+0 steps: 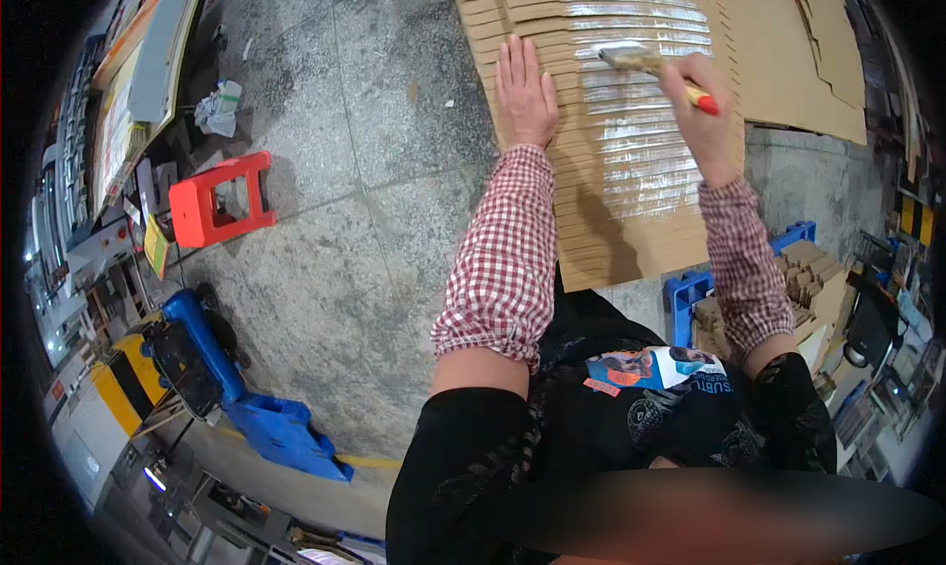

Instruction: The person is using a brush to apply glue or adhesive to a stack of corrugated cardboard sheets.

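Observation:
My left hand (527, 94) lies flat, fingers stretched out, on the left part of a layered row of overlapping brown cardboard sheets (611, 255). In my right hand (702, 97) is a paintbrush (645, 64) with a red-tipped wooden handle, its pale bristles pointing left. The bristles are at the cardboard's wet-looking strip (636, 132), which shines white across many of the overlapping edges. Whether the bristle tips touch it is hard to tell from above. Checked red-and-white sleeve covers are on both my forearms.
More flat cardboard (788, 63) lies at the far right. A red plastic stool (222, 200) stands on the concrete floor to the left. Nearer is a blue pallet truck (281, 432). By my right arm, a blue pallet (687, 304) bears stacked cardboard pieces (813, 279).

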A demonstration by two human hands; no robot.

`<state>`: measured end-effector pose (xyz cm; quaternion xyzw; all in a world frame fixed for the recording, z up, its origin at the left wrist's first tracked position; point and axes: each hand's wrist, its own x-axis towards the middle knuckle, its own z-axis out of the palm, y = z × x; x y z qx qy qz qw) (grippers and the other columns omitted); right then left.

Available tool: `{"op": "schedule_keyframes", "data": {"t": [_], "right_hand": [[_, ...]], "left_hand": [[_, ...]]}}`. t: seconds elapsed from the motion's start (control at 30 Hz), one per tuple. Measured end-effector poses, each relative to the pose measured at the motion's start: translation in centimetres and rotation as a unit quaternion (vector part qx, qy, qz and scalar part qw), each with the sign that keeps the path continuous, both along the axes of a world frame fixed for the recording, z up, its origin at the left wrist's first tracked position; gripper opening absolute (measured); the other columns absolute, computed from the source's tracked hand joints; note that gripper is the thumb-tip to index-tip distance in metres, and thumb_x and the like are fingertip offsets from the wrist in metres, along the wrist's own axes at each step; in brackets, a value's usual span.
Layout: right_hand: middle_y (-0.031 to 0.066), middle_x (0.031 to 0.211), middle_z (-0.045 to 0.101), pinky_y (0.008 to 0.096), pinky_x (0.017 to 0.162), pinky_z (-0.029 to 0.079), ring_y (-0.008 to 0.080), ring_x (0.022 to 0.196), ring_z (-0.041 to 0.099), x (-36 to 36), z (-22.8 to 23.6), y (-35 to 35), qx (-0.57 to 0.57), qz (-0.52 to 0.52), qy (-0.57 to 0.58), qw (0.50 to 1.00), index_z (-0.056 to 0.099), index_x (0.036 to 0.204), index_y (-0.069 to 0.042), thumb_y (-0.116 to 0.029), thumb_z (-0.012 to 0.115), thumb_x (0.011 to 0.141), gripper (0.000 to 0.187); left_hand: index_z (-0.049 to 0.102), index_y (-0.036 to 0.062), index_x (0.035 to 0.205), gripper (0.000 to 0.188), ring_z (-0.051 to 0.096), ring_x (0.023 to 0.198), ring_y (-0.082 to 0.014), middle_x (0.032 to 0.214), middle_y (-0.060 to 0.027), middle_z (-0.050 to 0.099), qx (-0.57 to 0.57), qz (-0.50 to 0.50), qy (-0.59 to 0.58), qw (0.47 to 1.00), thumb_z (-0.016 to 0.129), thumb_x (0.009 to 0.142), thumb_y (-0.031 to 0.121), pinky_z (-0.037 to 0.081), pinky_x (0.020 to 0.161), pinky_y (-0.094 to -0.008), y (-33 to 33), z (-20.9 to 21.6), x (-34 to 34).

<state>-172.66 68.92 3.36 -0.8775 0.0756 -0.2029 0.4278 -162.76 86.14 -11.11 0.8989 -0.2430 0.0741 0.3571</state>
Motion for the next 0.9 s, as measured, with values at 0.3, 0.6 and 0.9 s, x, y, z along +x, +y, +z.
{"op": "schedule_keyframes", "data": {"t": [0.3,0.6,0.9], "right_hand": [[0.0076,0.071,0.057,0.0268,0.054,0.043,0.0168,0.06,0.054,-10.7,-1.1,3.4,-0.057,0.062,0.022,0.996,0.057,0.073,-0.001,0.003,0.061,0.074,0.006],[0.0116,0.076,0.058,0.0273,0.056,0.045,0.0212,0.064,0.058,-7.4,-1.5,5.0,-0.118,0.053,-0.002,0.992,0.055,0.077,0.001,0.004,0.062,0.071,0.009],[0.0134,0.077,0.058,0.0281,0.056,0.045,0.0232,0.065,0.058,-10.1,0.1,5.1,-0.098,0.0,0.016,0.995,0.058,0.08,0.002,0.006,0.061,0.071,0.01]], "left_hand": [[0.031,0.0017,0.137,0.053,0.02,0.135,-0.0318,0.145,-0.0149,0.025,-0.047,0.012,-0.018,0.999,0.04,0.089,0.022,0.015,0.11,-0.0425,-0.3,-0.9,0.2],[0.031,0.002,0.137,0.059,0.02,0.135,-0.0332,0.145,-0.0149,0.026,-0.065,0.002,-0.021,0.998,0.049,0.085,0.022,0.016,0.11,-0.0435,-0.8,-1.0,0.2],[0.016,-0.0029,0.14,0.064,0.007,0.137,-0.0353,0.147,-0.0246,0.008,-0.127,0.05,0.068,0.988,0.047,0.091,0.023,0.009,0.111,-0.0406,5.1,1.2,-8.0]]}}
